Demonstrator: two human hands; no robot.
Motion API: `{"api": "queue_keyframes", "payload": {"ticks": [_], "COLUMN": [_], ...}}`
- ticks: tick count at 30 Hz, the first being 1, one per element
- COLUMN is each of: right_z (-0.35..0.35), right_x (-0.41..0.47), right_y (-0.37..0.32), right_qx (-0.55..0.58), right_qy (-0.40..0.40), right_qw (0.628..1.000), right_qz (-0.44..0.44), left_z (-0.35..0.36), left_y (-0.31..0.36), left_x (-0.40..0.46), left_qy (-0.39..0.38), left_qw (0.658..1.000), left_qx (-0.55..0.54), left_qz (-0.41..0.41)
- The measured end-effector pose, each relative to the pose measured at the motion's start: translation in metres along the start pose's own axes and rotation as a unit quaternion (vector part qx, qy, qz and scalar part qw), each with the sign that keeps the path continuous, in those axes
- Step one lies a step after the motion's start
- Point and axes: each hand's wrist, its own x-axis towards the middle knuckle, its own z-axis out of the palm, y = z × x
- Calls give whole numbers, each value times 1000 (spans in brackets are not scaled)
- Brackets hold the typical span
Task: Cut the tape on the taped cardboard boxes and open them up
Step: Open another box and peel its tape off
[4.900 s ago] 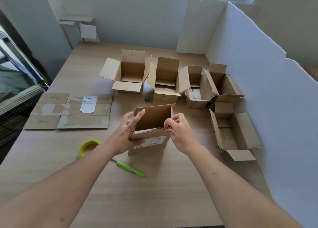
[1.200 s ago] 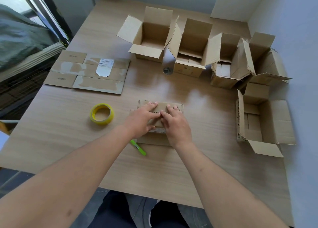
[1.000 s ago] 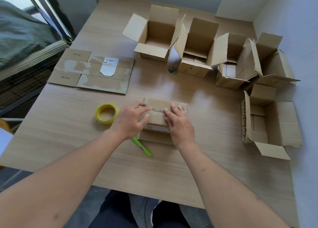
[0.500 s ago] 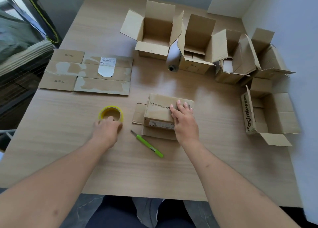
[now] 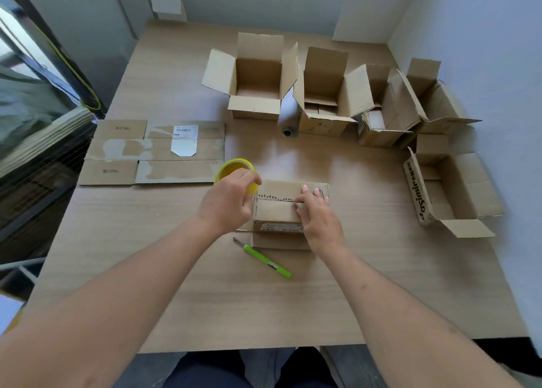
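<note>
A small cardboard box (image 5: 275,208) lies in the middle of the table with its top flaps folded shut. My right hand (image 5: 318,219) presses flat on the right part of those flaps, fingers straight. My left hand (image 5: 227,201) grips a yellow roll of tape (image 5: 231,169) and holds it at the box's left end. A green utility knife (image 5: 267,261) lies on the table just in front of the box, untouched.
Several opened cardboard boxes (image 5: 258,82) stand in a row at the back and along the right side (image 5: 451,191). A flattened box (image 5: 152,153) lies at the left. A grey cylinder (image 5: 289,120) rests between two back boxes. The table's front edge (image 5: 249,348) is near me.
My left hand took the yellow tape roll from the table and carried it right to the box's left end. My right hand stayed pressing on the closed flaps.
</note>
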Motion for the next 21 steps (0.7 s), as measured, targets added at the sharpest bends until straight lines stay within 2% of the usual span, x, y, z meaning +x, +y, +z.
{"api": "queue_keyframes", "payload": {"ticks": [3, 7, 10, 16, 21], "right_z": [-6, -19, -23, -19, -20], "right_x": [-5, -8, -6, -3, -1], "right_y": [-1, -3, -2, 0, 4], "right_qx": [34, 102, 130, 132, 172], "right_qy": [-17, -61, -83, -52, -62], "right_qw": [999, 993, 988, 990, 982], "right_qz": [-2, 20, 31, 28, 44], "left_z": [3, 21, 33, 36, 31], "left_y": [39, 71, 81, 81, 75], "left_x": [19, 35, 38, 41, 41], "left_qy": [-79, -219, -227, -237, -228], "left_qw": [994, 967, 968, 965, 960], "left_qx": [52, 125, 110, 109, 161], "left_qz": [56, 32, 12, 0, 34]}}
